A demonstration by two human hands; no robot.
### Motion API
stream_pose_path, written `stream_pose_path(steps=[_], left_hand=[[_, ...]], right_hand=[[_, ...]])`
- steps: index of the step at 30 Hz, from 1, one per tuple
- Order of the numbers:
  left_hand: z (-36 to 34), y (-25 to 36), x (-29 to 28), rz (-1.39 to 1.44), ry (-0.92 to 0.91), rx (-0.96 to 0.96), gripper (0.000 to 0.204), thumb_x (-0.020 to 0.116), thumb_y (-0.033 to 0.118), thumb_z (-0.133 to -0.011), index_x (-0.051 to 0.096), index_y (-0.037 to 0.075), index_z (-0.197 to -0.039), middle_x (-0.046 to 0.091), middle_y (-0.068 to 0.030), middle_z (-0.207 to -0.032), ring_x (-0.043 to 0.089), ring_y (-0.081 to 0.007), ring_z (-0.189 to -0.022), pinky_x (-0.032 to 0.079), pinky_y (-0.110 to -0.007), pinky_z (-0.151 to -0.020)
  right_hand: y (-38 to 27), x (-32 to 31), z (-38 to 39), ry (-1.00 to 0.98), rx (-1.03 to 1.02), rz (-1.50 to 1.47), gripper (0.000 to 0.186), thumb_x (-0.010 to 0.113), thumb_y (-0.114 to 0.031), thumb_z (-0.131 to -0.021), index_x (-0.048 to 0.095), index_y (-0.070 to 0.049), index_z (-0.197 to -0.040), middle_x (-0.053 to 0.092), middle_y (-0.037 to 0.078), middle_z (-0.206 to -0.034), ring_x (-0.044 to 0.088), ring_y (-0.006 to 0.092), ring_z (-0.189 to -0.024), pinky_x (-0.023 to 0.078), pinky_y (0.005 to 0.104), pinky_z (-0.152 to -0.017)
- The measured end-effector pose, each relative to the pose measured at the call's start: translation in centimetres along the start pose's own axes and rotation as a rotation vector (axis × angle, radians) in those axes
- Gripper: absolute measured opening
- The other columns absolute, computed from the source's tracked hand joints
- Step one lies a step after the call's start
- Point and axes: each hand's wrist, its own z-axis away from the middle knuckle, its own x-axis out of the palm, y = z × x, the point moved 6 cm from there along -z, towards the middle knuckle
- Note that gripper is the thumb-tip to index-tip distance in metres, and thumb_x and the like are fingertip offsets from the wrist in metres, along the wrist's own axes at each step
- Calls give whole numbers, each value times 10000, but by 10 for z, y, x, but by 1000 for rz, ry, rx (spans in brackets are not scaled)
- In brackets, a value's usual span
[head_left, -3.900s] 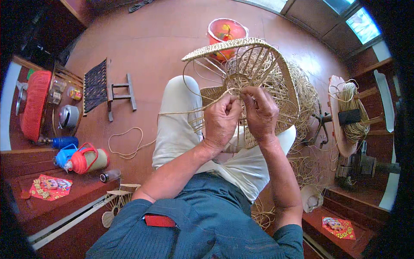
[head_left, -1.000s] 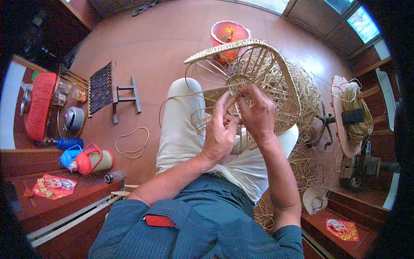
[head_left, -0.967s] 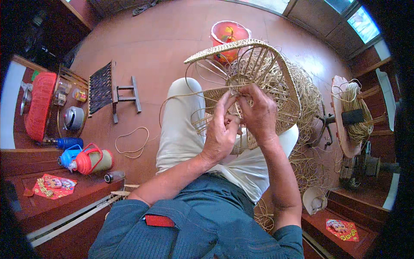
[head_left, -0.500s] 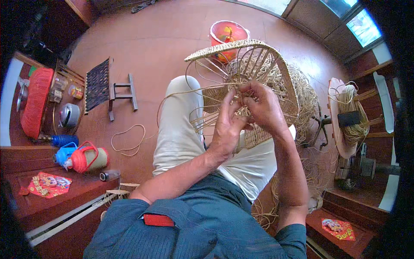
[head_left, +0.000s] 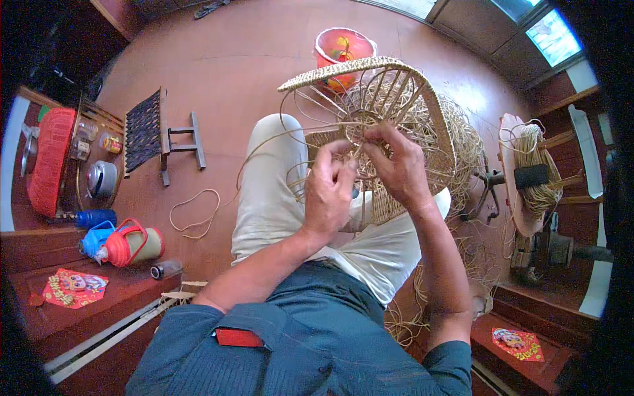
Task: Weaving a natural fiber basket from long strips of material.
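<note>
Basket [head_left: 444, 122], one, open-ribbed with a plaited rim, sits over the seated person's lap. Two hands work at its ribs: left grip [head_left: 328, 198] and right grip [head_left: 401, 168] are both closed, fingertips pinching cord strands [head_left: 357, 150]; which strand each holds cannot be told. Beyond the basket: one red bucket [head_left: 360, 46] and one cord heap [head_left: 470, 142]. Left of the basket: one woven-seat stool [head_left: 146, 135], one blue flask [head_left: 96, 241], one red flask [head_left: 135, 243].
</note>
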Motion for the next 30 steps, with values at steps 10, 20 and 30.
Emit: stream_pose_path(steps=[10, 20, 30], left_hand=[[9, 10, -17, -487, -209, 263, 171, 656, 116, -1053, 713, 38, -1194, 758, -217, -901, 780, -403, -820, 584, -445, -668], [12, 7, -34, -78, -317, -98, 247, 624, 227, -1121, 734, 10, -1166, 709, -31, -769, 660, -101, -575, 501, -303, -508], [-1, 22, -154, -207, -259, -66, 243, 664, 245, -1094, 785, 48, -1020, 649, 59, -825, 508, -45, -666, 392, -226, -613]], right_hand=[[2, 5, 11, 160, -314, 352, 135, 790, -156, -963, 777, -154, -1097, 704, 100, -888, 724, 334, -799, 570, 451, -686], [7, 10, 13, 198, -352, 300, 187, 819, -207, -937, 760, -169, -1110, 706, 85, -904, 728, 324, -806, 584, 454, -698], [20, 2, 1, 243, -316, 259, 160, 815, -303, -959, 763, -191, -1060, 707, 85, -965, 748, 335, -836, 607, 464, -709]])
